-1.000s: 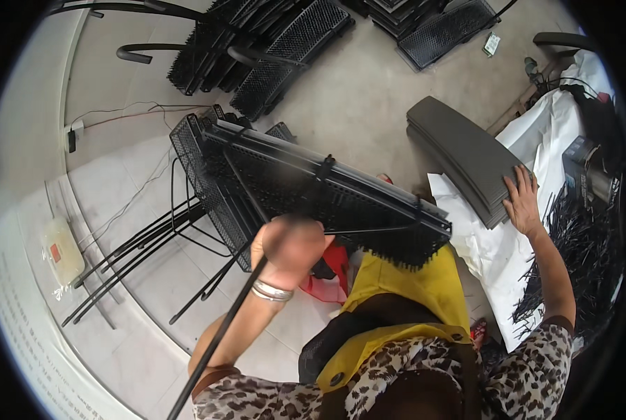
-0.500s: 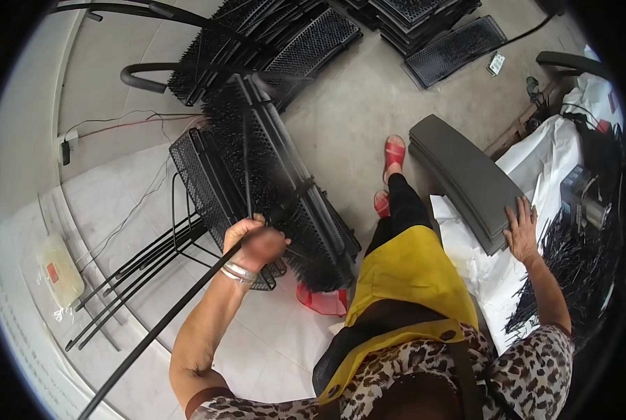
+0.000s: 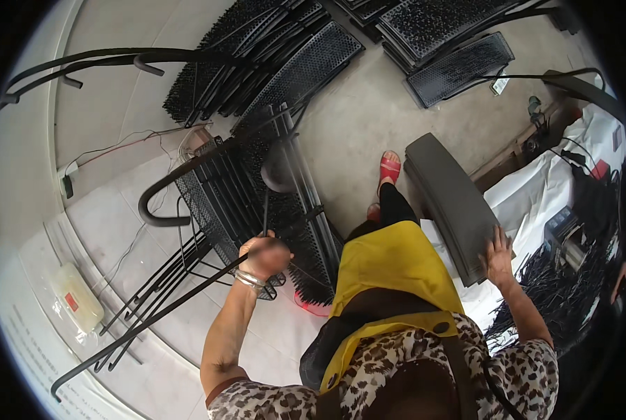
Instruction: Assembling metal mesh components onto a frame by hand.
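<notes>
My left hand (image 3: 264,257), a silver bangle at its wrist, is closed around a long thin black metal rod (image 3: 152,320). The rod slants from a bent tip at lower left up past my fist. A thick black hooked bar (image 3: 160,199) hangs just beyond that hand; whether it joins the rod I cannot tell. Beneath lie black perforated panels (image 3: 306,189) with bristly edges, and a black mesh panel (image 3: 201,185). My right hand (image 3: 496,257) lies flat, fingers spread, on the near end of a stack of smooth dark grey curved panels (image 3: 449,196).
Several black slender rods (image 3: 162,283) lean at left beside a pale plastic container (image 3: 78,297). Black panel stacks (image 3: 299,66) fill the far side. At right, white sheeting (image 3: 537,203) lies by a heap of thin black strips (image 3: 544,287). Red sandals (image 3: 390,166) are on the floor.
The rod in my left hand has swung, and its bent lower tip now shows. The thick hooked bar sits lower and nearer my hand. My right hand stays on the grey stack.
</notes>
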Demonstrator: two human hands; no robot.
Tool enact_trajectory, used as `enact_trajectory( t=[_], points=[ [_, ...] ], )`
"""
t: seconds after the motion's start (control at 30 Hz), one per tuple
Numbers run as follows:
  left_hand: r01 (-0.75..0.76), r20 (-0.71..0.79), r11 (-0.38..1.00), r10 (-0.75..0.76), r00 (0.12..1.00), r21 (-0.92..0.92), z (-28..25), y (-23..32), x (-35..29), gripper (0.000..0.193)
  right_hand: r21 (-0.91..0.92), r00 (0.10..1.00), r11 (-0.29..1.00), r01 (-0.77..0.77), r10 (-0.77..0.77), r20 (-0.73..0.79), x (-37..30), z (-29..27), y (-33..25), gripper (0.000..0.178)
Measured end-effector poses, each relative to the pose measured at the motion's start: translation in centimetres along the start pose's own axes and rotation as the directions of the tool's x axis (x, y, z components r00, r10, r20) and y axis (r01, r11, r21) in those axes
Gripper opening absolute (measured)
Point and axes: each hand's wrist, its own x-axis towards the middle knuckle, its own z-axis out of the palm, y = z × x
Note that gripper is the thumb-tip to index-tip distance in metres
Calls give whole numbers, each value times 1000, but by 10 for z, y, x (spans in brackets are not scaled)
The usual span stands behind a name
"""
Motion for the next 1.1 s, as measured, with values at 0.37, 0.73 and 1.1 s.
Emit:
enact_trajectory(
  t=[0.37,0.73,1.1],
  points=[
    [-60,23,988,64,998,-141,0,-3,31,13,398,646,538,743,-420,-638,179,-177,-227,34],
    [-183,-17,975,182,983,-128,-1,21,40,13,705,455,62,707,-803,-386,210,-222,-342,19],
    [-133,71,990,136,988,-44,-2,66,31,10,492,489,257,832,-759,-431,170,-197,-301,50]
  ],
)
